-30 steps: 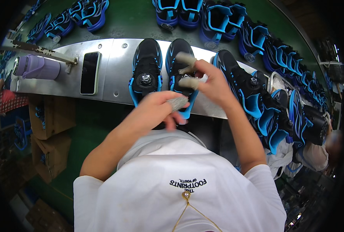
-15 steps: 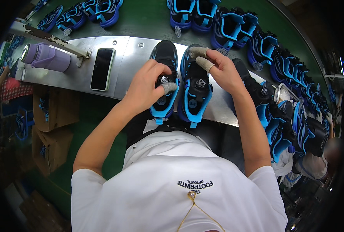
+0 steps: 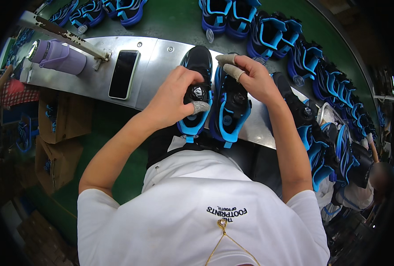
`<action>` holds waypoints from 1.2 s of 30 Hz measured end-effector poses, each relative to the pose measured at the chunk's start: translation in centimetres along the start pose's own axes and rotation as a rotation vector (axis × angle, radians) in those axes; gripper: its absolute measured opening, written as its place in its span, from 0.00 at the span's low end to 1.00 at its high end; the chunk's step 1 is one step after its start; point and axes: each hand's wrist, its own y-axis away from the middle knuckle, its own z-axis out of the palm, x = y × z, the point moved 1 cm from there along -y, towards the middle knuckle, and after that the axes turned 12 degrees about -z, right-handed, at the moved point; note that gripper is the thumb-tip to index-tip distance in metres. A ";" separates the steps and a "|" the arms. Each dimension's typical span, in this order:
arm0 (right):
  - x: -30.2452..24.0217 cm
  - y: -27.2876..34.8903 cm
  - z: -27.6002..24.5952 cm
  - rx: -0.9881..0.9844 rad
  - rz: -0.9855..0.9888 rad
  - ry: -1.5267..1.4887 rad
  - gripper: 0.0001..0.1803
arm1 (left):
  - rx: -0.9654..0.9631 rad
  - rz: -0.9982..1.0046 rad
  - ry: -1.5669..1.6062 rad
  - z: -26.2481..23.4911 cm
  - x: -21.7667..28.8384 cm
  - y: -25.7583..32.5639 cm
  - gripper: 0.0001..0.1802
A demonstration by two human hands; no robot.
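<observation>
Two taped fingertips (image 3: 234,71) of the right hand (image 3: 254,80) sit curled over the collar of the right shoe (image 3: 229,106), fingers narrow and pinching its upper edge. Left hand (image 3: 175,97) closes round the left shoe (image 3: 196,95); its wrapped fingertip (image 3: 200,106) presses just below the round dial (image 3: 198,92) on the tongue, thumb hidden behind the shoe, so how firm that grip is cannot be told.

Both shoes, black with blue trim, lie side by side, toes away from the person, on the metal bench (image 3: 161,57), heels overhanging its near edge.

Judged step: checking or adjusting the dial closure, left shoe first, right shoe steadied. Any further handling would call for a fingertip squarely on the dial while the other hand keeps the pair from sliding off the edge.

Outward: a dark phone (image 3: 123,73) lies flat on the bench to the left; beyond it a lilac bottle (image 3: 57,57) lies on its side, lid on, contents unseen. Rows of matching shoes (image 3: 268,35) fill the green conveyor (image 3: 170,22) beyond and pile up at the right. Open cardboard boxes (image 3: 57,117) stand below left, with blue items inside, too small to identify.
</observation>
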 end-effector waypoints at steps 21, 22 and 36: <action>-0.3 -0.8 0.5 -0.094 0.030 0.052 0.14 | -0.294 0.090 0.119 -0.9 -2.3 -1.2 0.21; -0.1 -0.7 0.6 -0.093 0.031 0.054 0.14 | -0.148 0.083 0.074 -0.2 -2.2 -0.8 0.20; -2.9 -0.8 1.6 -0.307 0.097 0.044 0.19 | 0.158 -0.238 0.312 -0.8 -2.8 2.3 0.08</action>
